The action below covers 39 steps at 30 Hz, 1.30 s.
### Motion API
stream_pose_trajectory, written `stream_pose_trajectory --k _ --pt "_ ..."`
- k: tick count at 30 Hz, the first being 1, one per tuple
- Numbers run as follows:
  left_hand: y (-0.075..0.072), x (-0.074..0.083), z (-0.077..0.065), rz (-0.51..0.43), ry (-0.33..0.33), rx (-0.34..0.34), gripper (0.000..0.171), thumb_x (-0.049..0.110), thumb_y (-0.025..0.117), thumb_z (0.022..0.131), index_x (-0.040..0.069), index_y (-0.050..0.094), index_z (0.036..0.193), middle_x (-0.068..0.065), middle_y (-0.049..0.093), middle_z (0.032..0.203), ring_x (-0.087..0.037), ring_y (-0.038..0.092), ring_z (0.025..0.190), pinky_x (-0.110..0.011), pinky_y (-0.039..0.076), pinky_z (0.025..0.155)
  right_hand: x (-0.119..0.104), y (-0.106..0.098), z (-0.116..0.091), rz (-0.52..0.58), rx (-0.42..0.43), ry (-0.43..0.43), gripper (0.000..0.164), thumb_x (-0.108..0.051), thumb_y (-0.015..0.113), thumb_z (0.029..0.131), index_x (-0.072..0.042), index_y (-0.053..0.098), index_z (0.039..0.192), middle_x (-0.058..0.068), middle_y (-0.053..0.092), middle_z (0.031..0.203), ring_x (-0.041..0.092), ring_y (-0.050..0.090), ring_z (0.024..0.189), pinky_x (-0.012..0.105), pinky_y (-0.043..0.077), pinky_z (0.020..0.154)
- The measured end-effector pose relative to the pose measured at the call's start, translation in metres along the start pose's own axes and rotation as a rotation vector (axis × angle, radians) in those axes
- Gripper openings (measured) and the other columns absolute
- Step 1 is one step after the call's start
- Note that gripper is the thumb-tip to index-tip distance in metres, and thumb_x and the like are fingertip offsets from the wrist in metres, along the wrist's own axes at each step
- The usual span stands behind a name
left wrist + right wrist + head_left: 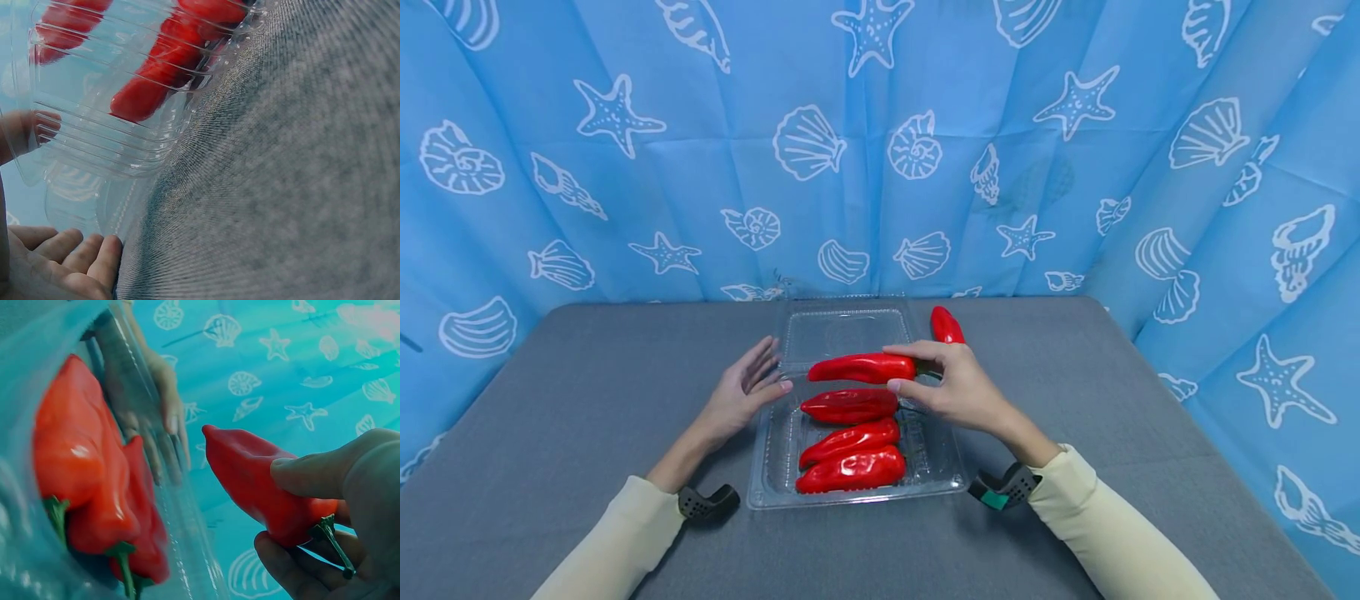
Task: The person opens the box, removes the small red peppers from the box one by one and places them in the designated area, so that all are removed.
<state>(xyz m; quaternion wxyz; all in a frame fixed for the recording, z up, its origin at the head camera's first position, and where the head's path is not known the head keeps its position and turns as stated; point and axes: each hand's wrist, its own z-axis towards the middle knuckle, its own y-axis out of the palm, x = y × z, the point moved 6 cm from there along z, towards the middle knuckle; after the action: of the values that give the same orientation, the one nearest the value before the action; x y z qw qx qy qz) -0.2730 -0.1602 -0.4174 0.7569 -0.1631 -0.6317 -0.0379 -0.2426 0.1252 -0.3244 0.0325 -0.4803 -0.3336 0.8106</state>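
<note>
My right hand (pixel 958 385) pinches a red pepper (pixel 861 367) near its green stem, holding it over the back part of a clear plastic container (pixel 931 467). In the right wrist view this held pepper (pixel 250 465) is gripped between thumb and fingers, clear of the others. Three more red peppers (pixel 850 470) lie side by side in the container. At the container's left side is my left hand (pixel 737 396), its fingers spread and nothing in them. The left wrist view shows those fingers (pixel 103 259) beside the clear plastic wall.
The container's clear lid (pixel 846 329) lies folded back toward the curtain (pixel 865 192). Behind my right hand, another red pepper (pixel 947 323) rests on the grey tabletop (pixel 647 367). The blue curtain closes off the far edge and the right side.
</note>
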Motion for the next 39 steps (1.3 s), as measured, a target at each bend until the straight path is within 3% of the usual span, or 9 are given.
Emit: stream_pose_trajectory --k 6,12,15,20,23,28,34,39 --pt "0.0 0.0 0.0 -0.006 -0.002 -0.001 0.086 0.014 0.066 0.097 0.0 0.011 0.161 -0.019 0.017 0.167 -0.039 0.022 0.151 -0.045 0.032 0.117 0.008 -0.014 0.003 -0.003 0.053 0.028 0.047 -0.011 0.079 0.089 -0.002 0.067 0.132 0.012 0.071 0.116 0.023 0.068 0.094 0.046 0.061 0.09" --pt "0.001 -0.001 0.0 0.008 -0.007 0.004 0.087 0.015 0.066 0.097 0.0 0.01 0.161 -0.019 0.017 0.167 -0.039 0.022 0.151 -0.049 0.031 0.119 0.021 -0.029 0.004 -0.02 0.107 0.07 0.046 -0.01 0.08 0.088 -0.003 0.067 0.132 0.015 0.07 0.11 0.025 0.067 0.084 0.03 0.063 0.076" --pt "0.001 -0.001 0.0 0.013 -0.005 0.006 0.087 0.015 0.067 0.096 -0.001 0.011 0.161 -0.019 0.017 0.167 -0.04 0.022 0.151 -0.049 0.03 0.119 0.029 -0.039 0.005 -0.033 0.145 0.101 0.047 -0.01 0.079 0.088 -0.002 0.066 0.132 0.018 0.069 0.113 0.027 0.068 0.085 0.03 0.063 0.071" --pt "0.001 -0.001 0.0 0.008 -0.003 0.007 0.087 0.014 0.067 0.096 -0.001 0.011 0.161 -0.019 0.017 0.167 -0.04 0.022 0.151 -0.049 0.031 0.119 0.045 -0.056 0.004 -0.051 0.206 0.15 0.048 -0.013 0.078 0.09 -0.001 0.065 0.134 0.019 0.067 0.122 0.031 0.068 0.096 0.032 0.063 0.076" --pt "0.001 -0.001 0.0 0.003 -0.003 0.006 0.087 0.014 0.067 0.096 -0.001 0.011 0.161 -0.019 0.017 0.167 -0.04 0.022 0.151 -0.047 0.031 0.119 0.054 -0.065 0.003 -0.062 0.239 0.171 0.047 -0.014 0.077 0.091 -0.001 0.065 0.135 0.018 0.068 0.124 0.032 0.067 0.101 0.026 0.06 0.081" --pt "0.001 -0.001 0.0 0.004 -0.002 0.005 0.087 0.014 0.067 0.097 -0.001 0.011 0.161 -0.019 0.017 0.167 -0.04 0.022 0.151 -0.046 0.031 0.118 0.07 -0.079 0.001 -0.038 0.298 0.19 0.045 -0.015 0.076 0.092 -0.001 0.065 0.134 0.019 0.068 0.123 0.029 0.067 0.099 0.015 0.057 0.079" --pt "0.0 -0.001 0.0 0.003 -0.002 0.006 0.087 0.014 0.067 0.097 -0.001 0.011 0.161 -0.019 0.017 0.167 -0.04 0.022 0.151 -0.047 0.031 0.119 0.09 -0.097 -0.005 -0.036 0.384 0.228 0.044 -0.016 0.074 0.094 0.003 0.064 0.133 0.023 0.067 0.121 0.022 0.063 0.096 0.012 0.055 0.075" --pt "0.0 -0.001 0.001 0.004 0.001 0.006 0.087 0.015 0.067 0.096 -0.001 0.011 0.161 -0.019 0.018 0.167 -0.039 0.022 0.151 -0.048 0.031 0.119 0.106 -0.107 -0.012 -0.073 0.437 0.297 0.048 -0.021 0.072 0.096 0.002 0.062 0.136 0.023 0.065 0.126 0.028 0.06 0.102 0.008 0.052 0.075"
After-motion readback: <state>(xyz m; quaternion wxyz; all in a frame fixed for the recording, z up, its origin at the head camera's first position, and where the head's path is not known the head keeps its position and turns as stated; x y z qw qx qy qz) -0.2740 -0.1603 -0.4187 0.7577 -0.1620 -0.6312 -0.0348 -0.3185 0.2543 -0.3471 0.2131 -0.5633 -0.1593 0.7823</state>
